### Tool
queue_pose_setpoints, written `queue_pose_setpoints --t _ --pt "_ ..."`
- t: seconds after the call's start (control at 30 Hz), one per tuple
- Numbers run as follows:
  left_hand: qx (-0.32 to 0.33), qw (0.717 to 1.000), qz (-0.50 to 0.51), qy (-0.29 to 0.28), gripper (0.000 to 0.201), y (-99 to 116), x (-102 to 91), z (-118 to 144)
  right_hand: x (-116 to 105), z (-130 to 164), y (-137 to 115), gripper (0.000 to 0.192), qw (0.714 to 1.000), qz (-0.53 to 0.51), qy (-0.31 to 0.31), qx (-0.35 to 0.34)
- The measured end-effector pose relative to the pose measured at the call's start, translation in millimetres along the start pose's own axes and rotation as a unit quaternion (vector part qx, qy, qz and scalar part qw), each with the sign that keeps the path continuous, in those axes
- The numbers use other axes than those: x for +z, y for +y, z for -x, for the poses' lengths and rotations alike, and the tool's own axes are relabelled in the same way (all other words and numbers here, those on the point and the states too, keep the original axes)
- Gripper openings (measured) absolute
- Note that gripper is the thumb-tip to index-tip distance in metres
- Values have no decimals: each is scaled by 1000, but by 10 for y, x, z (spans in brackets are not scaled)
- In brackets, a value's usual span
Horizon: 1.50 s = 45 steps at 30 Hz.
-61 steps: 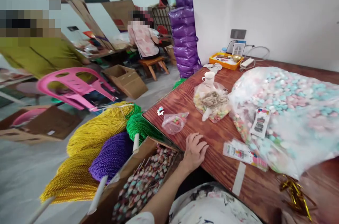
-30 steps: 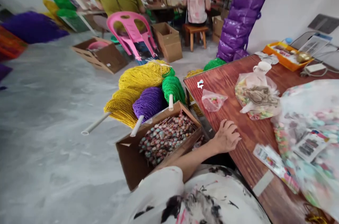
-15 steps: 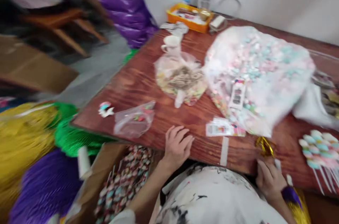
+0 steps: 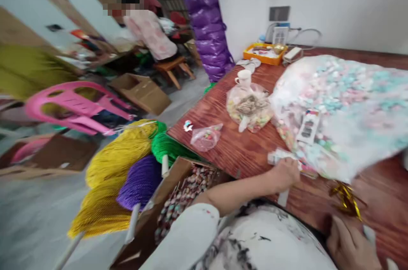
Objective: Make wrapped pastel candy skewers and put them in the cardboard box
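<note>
The left hand [image 4: 285,174] reaches across the near edge of the tabletop [image 4: 207,112] and is down on a flat printed packet [image 4: 274,156], covering its middle. Its fingers are folded downward over the packet; whether they pinch it or only rest on it I cannot tell. The packet lies a little in from the near edge, its long axis slanting roughly along that edge, with one end showing to the left of the hand and the other to the right, by the big clear bag [image 4: 347,87] of pastel pieces. The left hand is clearly the nearer of the two to it.

The right hand [image 4: 349,242] is farther right, at the near edge, blurred, with its fingers loosely bent; I cannot tell if it holds anything. A shiny gold ribbon [image 4: 346,200] lies just beyond it, farther in from the edge. A pale strip of tape [image 4: 283,199] is on the tabletop just on the near side of the left hand.

A second packet [image 4: 309,126] lies on the big bag. Toward the left corner are a small flat bag [image 4: 207,137] and a little trinket [image 4: 188,125]; a tied bag [image 4: 250,110] and a white cup [image 4: 244,78] stand farther along, nearer the left edge than the big bag.
</note>
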State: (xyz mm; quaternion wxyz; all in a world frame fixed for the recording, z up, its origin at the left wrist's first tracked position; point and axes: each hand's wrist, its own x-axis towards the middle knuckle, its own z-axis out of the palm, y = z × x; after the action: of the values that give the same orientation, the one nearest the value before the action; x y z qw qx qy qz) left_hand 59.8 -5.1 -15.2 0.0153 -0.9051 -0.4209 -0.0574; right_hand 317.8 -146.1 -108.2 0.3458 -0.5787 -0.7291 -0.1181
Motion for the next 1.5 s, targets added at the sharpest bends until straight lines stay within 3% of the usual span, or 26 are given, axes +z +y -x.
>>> queue_pose_setpoints --t 0.07,0.17,0.27,0.47,0.57,0.67,0.8,0.9,1.0,1.07,1.17,1.3,1.4,1.5 --pt "19 1000 17 14 15 -94 17 79 -26 -112 -159 26 994 76 45 -66" --pt "52 996 50 51 20 -329 83 109 -37 -283 -281 25 992 83 39 -85" --pt "62 992 69 88 31 -468 140 73 -31 -368 -308 27 996 79 11 -49" --pt "37 992 11 118 23 -397 76 46 -78 -441 -420 20 1000 6 -24 7" --pt "23 992 31 117 25 -441 82 -19 -246 -502 -368 18 998 -38 18 49" --pt "5 988 100 117 28 -536 110 -91 -589 -541 -150 17 989 15 82 119" --pt "-8 962 220 159 22 -625 145 -146 -1099 -507 361 13 943 141 196 227" --pt "-19 942 252 221 17 -660 182 -161 -1305 -425 754 17 872 196 305 327" --pt "14 951 194 240 13 -681 228 -146 -1329 -374 1084 37 797 68 400 448" --pt "55 966 143 210 15 -683 245 -113 -1302 -399 1265 41 776 -37 393 492" --pt "74 979 90 169 19 -668 233 -32 -1288 -530 1463 39 785 -109 346 502" --pt "57 985 69 149 21 -646 186 65 -1351 -766 1552 33 786 -162 333 495" --pt "34 983 105 147 20 -608 151 96 -1403 -899 1475 24 801 -141 364 453" --pt "-24 969 196 151 19 -586 119 92 -1437 -1030 1312 15 828 -81 427 354"
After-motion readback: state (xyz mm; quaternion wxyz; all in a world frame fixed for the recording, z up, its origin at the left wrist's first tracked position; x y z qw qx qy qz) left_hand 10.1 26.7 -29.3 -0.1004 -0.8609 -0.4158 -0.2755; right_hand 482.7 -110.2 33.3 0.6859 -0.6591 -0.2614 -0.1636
